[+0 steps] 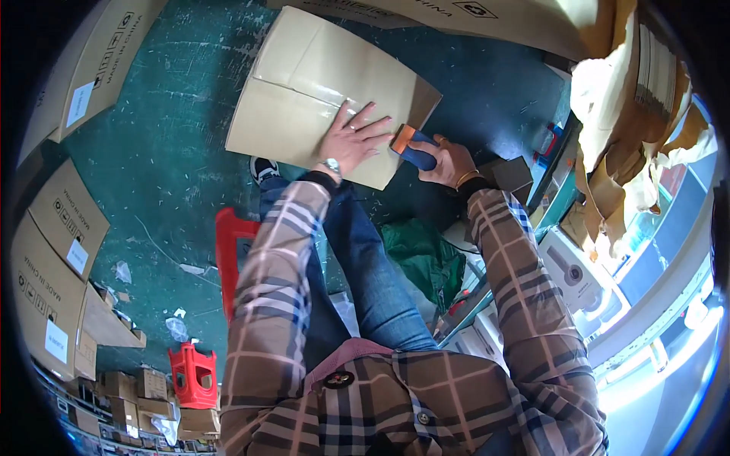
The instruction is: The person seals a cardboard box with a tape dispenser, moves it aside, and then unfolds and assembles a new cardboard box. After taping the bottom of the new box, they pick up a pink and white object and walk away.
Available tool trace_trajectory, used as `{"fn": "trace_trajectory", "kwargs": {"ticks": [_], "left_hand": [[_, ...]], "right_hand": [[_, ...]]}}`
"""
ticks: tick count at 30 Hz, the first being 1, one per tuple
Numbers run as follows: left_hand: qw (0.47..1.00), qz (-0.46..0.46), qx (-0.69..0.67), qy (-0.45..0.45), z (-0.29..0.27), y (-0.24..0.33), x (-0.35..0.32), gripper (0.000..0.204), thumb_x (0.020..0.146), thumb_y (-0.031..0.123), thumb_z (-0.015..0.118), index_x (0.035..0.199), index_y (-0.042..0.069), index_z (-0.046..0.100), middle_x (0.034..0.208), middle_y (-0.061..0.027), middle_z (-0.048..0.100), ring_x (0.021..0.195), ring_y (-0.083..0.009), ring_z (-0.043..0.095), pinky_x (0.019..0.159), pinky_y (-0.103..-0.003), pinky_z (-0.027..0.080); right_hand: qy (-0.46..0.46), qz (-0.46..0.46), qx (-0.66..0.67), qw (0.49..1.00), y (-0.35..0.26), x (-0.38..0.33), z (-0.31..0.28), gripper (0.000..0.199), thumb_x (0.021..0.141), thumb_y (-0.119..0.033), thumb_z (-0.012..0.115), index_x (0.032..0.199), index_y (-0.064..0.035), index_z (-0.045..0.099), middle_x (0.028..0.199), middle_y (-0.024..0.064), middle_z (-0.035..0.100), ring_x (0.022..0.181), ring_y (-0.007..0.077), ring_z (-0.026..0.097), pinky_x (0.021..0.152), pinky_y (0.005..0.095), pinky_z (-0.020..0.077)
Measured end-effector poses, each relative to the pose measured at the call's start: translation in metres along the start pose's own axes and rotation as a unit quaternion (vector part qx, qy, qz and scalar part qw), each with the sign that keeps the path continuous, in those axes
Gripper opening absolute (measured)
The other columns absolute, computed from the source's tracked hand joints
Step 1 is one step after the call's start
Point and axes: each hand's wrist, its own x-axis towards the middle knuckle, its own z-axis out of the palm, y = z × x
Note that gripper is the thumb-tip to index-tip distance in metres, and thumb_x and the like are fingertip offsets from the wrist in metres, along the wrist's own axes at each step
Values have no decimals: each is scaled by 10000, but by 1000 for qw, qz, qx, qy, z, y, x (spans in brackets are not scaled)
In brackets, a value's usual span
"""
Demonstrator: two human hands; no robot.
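A brown cardboard box [304, 83] lies on the green floor in front of me, with a taped seam across it. My left hand [351, 143] rests flat on its near part, fingers spread, a watch on the wrist. At the box's right edge, my right hand [447, 163] is closed around a hand tool [416, 150] with a dark blue body and a blocky orange end. That orange end is against or just over the cardboard; I cannot tell which. The tool's exact kind and its underside are hidden.
Large cartons [57, 251] stand at the left, and another carton [487, 23] spans the far side. Red plastic stools [192, 374] are at my left. A green bag [423, 258] lies beside my legs. Torn brown paper [608, 144] and stacked cardboard [655, 72] crowd the right.
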Motion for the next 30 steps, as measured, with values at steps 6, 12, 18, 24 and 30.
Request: {"fn": "trace_trajectory", "kwargs": {"ticks": [6,12,18,24,30], "left_hand": [[998,-40,-22,44,13,19,5,530,977,532,475,1499,491,389,1665,203,170,1572,-233,8,1215,-666,-27],[998,-40,-32,41,11,14,8,533,975,512,498,1498,477,401,1665,203,170,1572,-228,3,1215,-662,-37],[994,-31,-88,48,9,17,15,536,982,457,521,1506,454,408,1669,184,174,1573,-227,6,1215,-657,-41],[995,-36,-83,40,13,10,7,540,985,428,530,1509,454,405,1672,172,174,1572,-219,17,1214,-658,-29],[993,-29,-101,45,1,22,26,552,976,432,549,1509,456,408,1674,174,166,1570,-218,37,1212,-656,-15]], "right_hand": [[-64,69,-35,995,4,-26,-3,658,693,-374,765,1333,-350,613,1310,232,595,1048,429,664,914,476,552],[-156,138,-106,972,30,-40,6,665,660,-417,802,1298,-334,633,1276,187,608,1060,392,657,889,491,553],[-75,130,-37,988,47,36,33,636,653,-479,794,1236,-252,679,1149,176,669,991,386,676,882,457,558],[-20,124,37,991,66,73,78,559,649,-479,815,1114,-182,729,1028,160,712,974,372,685,869,456,561],[168,332,220,901,76,56,100,550,659,-445,830,1128,-179,719,985,168,723,994,387,688,868,463,556]]}}
